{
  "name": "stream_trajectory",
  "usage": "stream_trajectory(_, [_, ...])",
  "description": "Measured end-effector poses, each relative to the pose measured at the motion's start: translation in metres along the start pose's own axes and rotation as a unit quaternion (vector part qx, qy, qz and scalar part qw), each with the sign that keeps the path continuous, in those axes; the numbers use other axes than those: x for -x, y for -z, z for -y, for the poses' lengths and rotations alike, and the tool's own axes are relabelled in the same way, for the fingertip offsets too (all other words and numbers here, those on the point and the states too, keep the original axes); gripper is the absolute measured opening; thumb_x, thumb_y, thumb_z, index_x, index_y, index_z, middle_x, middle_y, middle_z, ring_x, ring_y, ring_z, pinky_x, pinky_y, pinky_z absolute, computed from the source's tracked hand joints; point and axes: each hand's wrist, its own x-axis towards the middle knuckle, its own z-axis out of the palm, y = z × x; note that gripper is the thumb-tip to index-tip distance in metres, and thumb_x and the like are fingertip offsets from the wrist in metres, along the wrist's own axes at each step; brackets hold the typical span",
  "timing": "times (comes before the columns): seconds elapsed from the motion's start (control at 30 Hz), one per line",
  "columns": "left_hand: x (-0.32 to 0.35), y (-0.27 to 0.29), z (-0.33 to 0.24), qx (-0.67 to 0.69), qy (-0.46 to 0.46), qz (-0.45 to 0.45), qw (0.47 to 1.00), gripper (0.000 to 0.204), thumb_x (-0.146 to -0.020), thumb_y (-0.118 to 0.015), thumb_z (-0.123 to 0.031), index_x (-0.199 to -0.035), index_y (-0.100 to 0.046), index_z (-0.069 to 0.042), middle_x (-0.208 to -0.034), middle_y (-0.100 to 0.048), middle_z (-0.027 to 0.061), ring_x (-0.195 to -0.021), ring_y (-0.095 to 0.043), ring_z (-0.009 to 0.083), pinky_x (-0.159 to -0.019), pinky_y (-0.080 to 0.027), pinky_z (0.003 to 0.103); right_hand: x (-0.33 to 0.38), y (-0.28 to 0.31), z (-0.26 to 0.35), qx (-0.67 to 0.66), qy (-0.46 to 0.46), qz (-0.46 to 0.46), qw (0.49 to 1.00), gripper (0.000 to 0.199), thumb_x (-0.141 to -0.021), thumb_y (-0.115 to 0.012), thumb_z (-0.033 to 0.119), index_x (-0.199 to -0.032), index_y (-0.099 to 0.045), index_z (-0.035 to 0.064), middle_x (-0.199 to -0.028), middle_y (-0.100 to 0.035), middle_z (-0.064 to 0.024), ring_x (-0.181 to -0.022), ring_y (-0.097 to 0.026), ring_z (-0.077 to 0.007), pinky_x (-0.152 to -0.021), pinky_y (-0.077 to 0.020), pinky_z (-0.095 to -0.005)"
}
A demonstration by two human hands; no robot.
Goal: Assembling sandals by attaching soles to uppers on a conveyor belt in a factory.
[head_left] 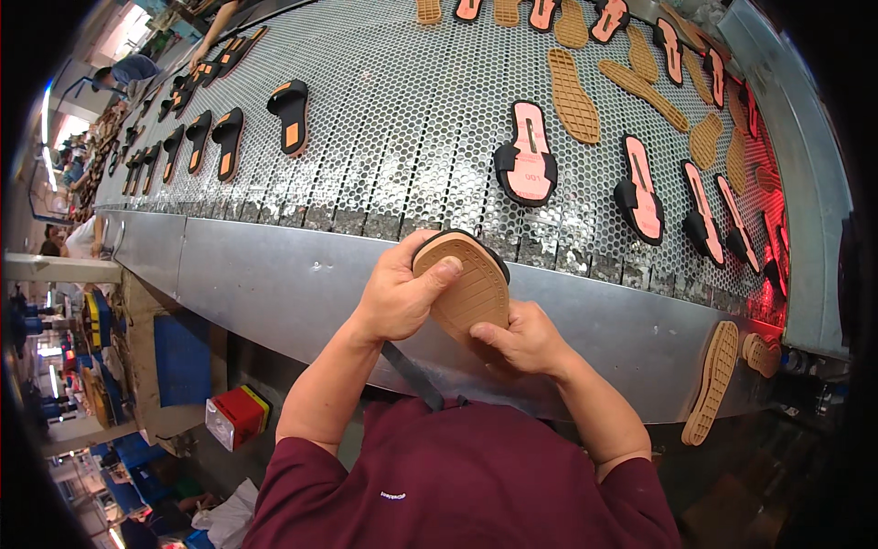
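Both my hands grip one sandal (468, 291), its tan sole turned up toward me and a black edge showing at its far end. My left hand (402, 291) wraps the far left side, thumb pressed on the sole. Lower down, my right hand (530, 340) clasps the near right end, its thumb also on the sole. The sandal is held over the metal front rail (320, 274) of a conveyor. Beyond it on the belt lies a black sandal upper with a pink underside (530, 160). The sandal's underside, facing away, is hidden.
The perforated metal conveyor (384, 110) carries black sandals (293, 119) on the left and pink-bottomed uppers (643, 192) with tan soles (574, 96) on the right. A loose tan sole (712, 384) rests at the right rail. Red light glows from a metal housing (819, 183). Another person's arm (215, 32) reaches in far left.
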Motion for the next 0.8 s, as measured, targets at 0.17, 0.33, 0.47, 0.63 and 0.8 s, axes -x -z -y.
stream_trajectory(0.17, [0.001, 0.006, -0.023, -0.153, 0.003, 0.005, 0.988, 0.028, -0.091, -0.068, -0.014, -0.115, -0.062, 0.000, -0.105, -0.067, 0.0061, -0.096, -0.061, 0.0117, -0.084, -0.050, 0.028, 0.001, 0.003, 0.008, 0.021, -0.044, 0.011, 0.999, 0.033, -0.092, -0.067, 0.030, -0.109, -0.067, 0.0017, -0.087, -0.072, -0.0121, -0.078, -0.069, -0.0187, -0.072, -0.0531, -0.0337])
stream_trajectory(0.33, [0.004, -0.003, -0.057, -0.276, 0.030, 0.009, 0.961, 0.029, -0.083, -0.074, -0.013, -0.107, -0.066, 0.002, -0.094, -0.070, 0.0064, -0.086, -0.064, 0.0119, -0.075, -0.053, 0.028, 0.001, 0.003, 0.011, 0.107, 0.013, 0.009, 0.994, 0.037, -0.089, -0.070, 0.037, -0.102, -0.069, 0.0015, -0.081, -0.071, -0.0159, -0.075, -0.069, -0.0267, -0.070, -0.0525, -0.0380])
stream_trajectory(0.47, [0.008, 0.001, -0.044, -0.243, 0.016, -0.012, 0.970, 0.027, -0.084, -0.075, -0.015, -0.104, -0.069, 0.001, -0.089, -0.072, 0.0068, -0.082, -0.066, 0.0118, -0.074, -0.054, 0.029, 0.001, 0.009, 0.005, 0.141, 0.018, 0.007, 0.990, 0.042, -0.086, -0.072, 0.041, -0.095, -0.068, 0.0003, -0.079, -0.069, -0.0178, -0.074, -0.069, -0.0296, -0.068, -0.0519, -0.0393])
stream_trajectory(0.63, [0.016, 0.004, -0.031, -0.211, 0.013, -0.081, 0.974, 0.026, -0.086, -0.074, -0.014, -0.104, -0.068, 0.003, -0.094, -0.071, 0.0086, -0.085, -0.065, 0.0124, -0.075, -0.053, 0.028, 0.015, 0.034, 0.021, 0.202, -0.019, 0.022, 0.979, 0.039, -0.082, -0.075, 0.036, -0.093, -0.068, -0.0008, -0.079, -0.069, -0.0171, -0.073, -0.068, -0.0265, -0.068, -0.0519, -0.0374])
stream_trajectory(0.8, [0.038, 0.006, 0.018, -0.140, -0.025, -0.219, 0.965, 0.032, -0.088, -0.074, -0.018, -0.112, -0.065, 0.002, -0.098, -0.069, 0.0079, -0.088, -0.064, 0.0129, -0.079, -0.052, 0.029, 0.040, 0.096, -0.004, -0.027, -0.067, -0.103, 0.992, 0.019, -0.080, -0.075, 0.012, -0.090, -0.063, 0.0010, -0.081, -0.066, -0.0034, -0.077, -0.064, -0.0103, -0.068, -0.0524, -0.0272])
